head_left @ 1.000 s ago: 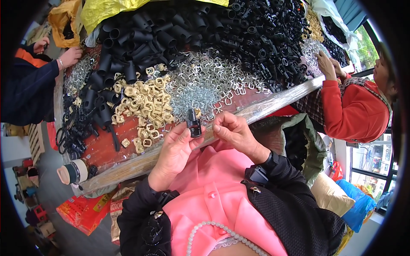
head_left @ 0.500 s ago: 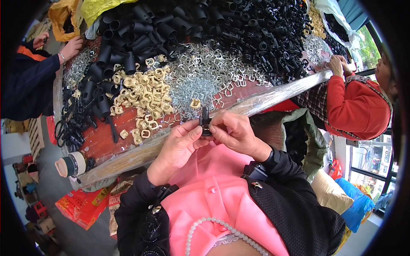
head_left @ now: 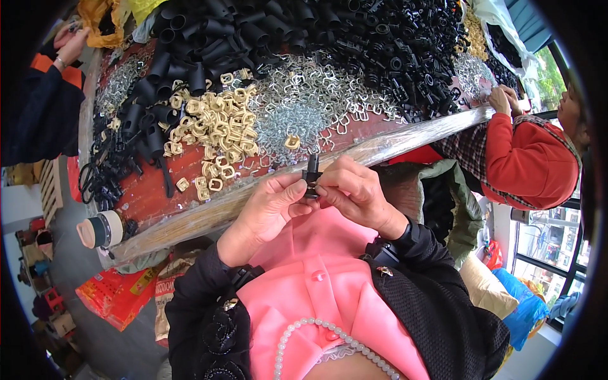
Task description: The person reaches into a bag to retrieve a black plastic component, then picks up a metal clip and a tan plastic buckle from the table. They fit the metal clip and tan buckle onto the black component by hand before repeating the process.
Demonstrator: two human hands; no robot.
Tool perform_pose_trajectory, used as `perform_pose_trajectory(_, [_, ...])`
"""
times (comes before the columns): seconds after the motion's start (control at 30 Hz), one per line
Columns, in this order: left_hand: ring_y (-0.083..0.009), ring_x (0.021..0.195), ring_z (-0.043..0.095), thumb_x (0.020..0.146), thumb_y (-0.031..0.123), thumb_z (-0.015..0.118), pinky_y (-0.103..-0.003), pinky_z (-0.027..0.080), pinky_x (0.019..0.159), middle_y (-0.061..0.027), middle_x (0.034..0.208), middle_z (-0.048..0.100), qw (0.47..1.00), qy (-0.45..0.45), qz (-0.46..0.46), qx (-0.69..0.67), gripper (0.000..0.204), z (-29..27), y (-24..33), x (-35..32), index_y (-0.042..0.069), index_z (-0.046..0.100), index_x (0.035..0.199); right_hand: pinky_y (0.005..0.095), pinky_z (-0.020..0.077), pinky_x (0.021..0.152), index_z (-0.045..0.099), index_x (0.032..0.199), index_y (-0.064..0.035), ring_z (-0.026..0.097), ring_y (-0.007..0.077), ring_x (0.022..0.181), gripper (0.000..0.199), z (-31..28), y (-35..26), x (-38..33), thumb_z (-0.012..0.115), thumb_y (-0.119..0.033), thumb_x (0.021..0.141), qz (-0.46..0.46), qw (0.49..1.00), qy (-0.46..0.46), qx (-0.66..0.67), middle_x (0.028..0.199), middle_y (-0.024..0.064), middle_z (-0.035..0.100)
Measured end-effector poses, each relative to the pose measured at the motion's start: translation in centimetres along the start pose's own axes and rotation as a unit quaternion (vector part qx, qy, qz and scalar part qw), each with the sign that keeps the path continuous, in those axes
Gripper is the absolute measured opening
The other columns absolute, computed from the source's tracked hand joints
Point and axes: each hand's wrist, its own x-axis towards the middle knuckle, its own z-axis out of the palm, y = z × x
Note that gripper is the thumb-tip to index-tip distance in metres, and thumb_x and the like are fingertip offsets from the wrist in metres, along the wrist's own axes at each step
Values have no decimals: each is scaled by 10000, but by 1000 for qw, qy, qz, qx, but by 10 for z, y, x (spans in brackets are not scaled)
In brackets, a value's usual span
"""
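Close to the table's front edge, my left hand pinches a small black plastic part between thumb and fingers. It stands roughly upright, with its narrow end pointing away from me. My right hand grips the same part from the other side, thumb and forefinger at its lower end. A small brassy bit shows between the fingertips; its kind I cannot make out. Just beyond lie a heap of small silvery pieces, bent wire loops and cream-coloured plastic rings, with one cream ring lying on the silvery heap.
Black tubes and small black fittings are piled on the red table. A wrapped rail edges it. A tape roll sits at the left corner. Other people work at left and right; an open sack stands at my right.
The black part has turned slightly in my fingers and more of its body shows. My hands stay close together. At the left, the other person's hands have moved up and away from the table.
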Motion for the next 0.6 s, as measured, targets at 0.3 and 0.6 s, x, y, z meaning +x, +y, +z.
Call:
perform_pose_trajectory(0.3, [-126, 754, 582, 823, 158, 532, -190, 479, 645, -68, 879, 588, 998, 53, -7, 31, 265, 0, 4, -5, -17, 524, 1021, 245, 403, 521, 503, 753, -19, 496, 153, 609, 154, 7, 6, 4, 643, -22, 689, 39, 998, -37, 28, 745, 44, 479])
perform_pose_trajectory(0.6, [-141, 748, 562, 802, 121, 541, -226, 438, 680, -50, 882, 577, 935, 135, 130, 301, 273, -14, 26, -47, -27, 518, 1031, 163, 384, 530, 421, 825, -33, 454, 31, 634, 190, 19, 20, -19, 600, -70, 773, 306, 875, -65, 369, 721, -6, 475])
